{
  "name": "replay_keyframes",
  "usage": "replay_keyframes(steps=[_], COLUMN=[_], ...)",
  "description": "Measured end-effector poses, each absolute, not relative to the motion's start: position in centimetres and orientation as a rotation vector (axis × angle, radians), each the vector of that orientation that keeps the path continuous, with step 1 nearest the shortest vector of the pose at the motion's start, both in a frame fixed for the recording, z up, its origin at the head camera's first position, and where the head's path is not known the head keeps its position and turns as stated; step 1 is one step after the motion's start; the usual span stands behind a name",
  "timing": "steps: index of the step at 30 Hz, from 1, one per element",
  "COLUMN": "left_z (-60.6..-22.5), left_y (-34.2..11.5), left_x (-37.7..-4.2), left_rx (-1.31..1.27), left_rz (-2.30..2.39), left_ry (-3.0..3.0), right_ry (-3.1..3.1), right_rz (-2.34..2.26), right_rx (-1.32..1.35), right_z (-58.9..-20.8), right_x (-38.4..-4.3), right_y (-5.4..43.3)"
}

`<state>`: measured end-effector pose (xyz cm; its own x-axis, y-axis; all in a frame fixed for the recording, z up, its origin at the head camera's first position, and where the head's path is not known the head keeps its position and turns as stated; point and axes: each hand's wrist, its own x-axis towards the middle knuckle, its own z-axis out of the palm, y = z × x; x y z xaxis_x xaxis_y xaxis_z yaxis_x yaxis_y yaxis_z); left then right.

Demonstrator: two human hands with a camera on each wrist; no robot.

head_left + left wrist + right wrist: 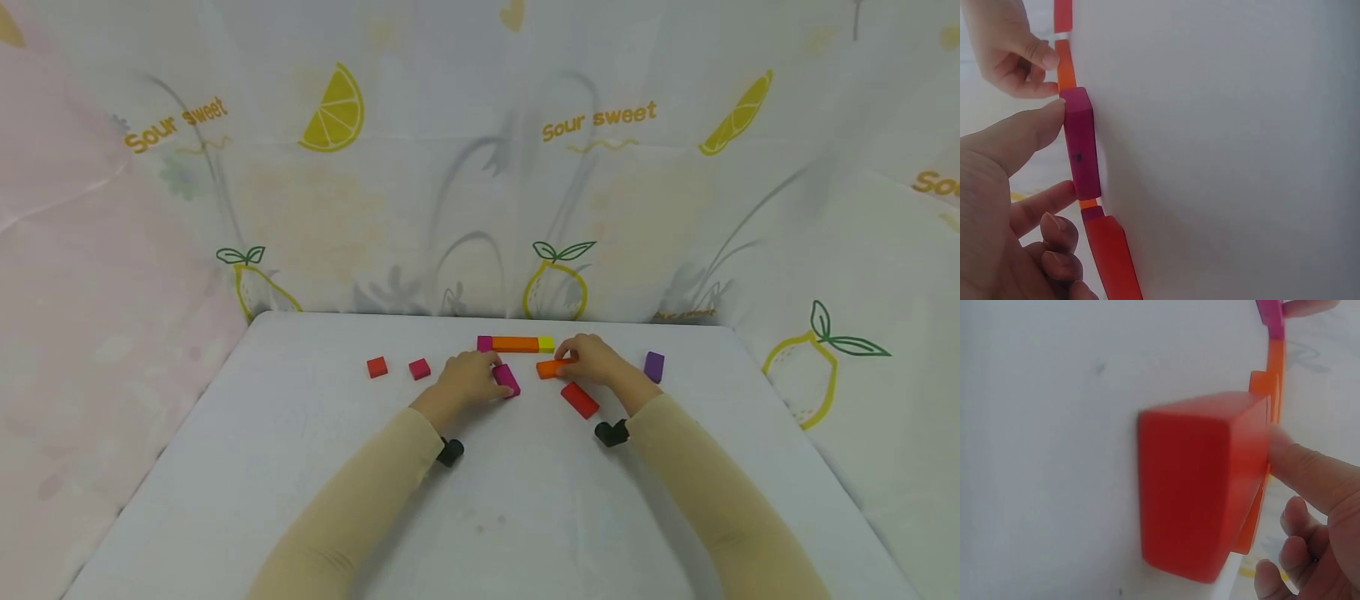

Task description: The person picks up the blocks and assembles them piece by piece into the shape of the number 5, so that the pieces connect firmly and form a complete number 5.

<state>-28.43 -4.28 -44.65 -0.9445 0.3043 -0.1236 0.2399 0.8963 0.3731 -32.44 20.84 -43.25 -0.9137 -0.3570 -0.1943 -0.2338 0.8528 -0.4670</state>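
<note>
My left hand (pixel 467 379) pinches a magenta block (pixel 506 380) by its two ends, thumb at the near end and a finger at the far one, as the left wrist view shows. To its right, the thumb and fingers of my right hand (pixel 597 360) grip a small orange block (pixel 549 369). Just beyond both hands lies a row made of a magenta cube (pixel 484 343), a longer orange block (pixel 515 344) and a yellow cube (pixel 547 344). A red block (pixel 580 400) lies slanted in front of the right hand and looms large in the right wrist view (pixel 1185 494).
Left of the hands sit a red cube (pixel 377 367) and a pinkish-red cube (pixel 419 368). A purple block (pixel 654 367) stands beyond the right forearm. The white table (pixel 480 517) ends at a printed cloth backdrop (pixel 450 192).
</note>
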Motion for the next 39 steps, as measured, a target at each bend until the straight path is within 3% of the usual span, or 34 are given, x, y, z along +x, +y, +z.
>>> replay_keyframes(steps=[39], left_z=[-44.1], left_y=[-8.3], left_x=[-28.0], left_rx=[0.498], left_rz=[0.521], left_ry=[2.865], right_ry=[2.807], right_rz=[-0.607], right_rx=[-0.612], right_z=[-43.5], right_x=[-29.8], right_y=[16.5])
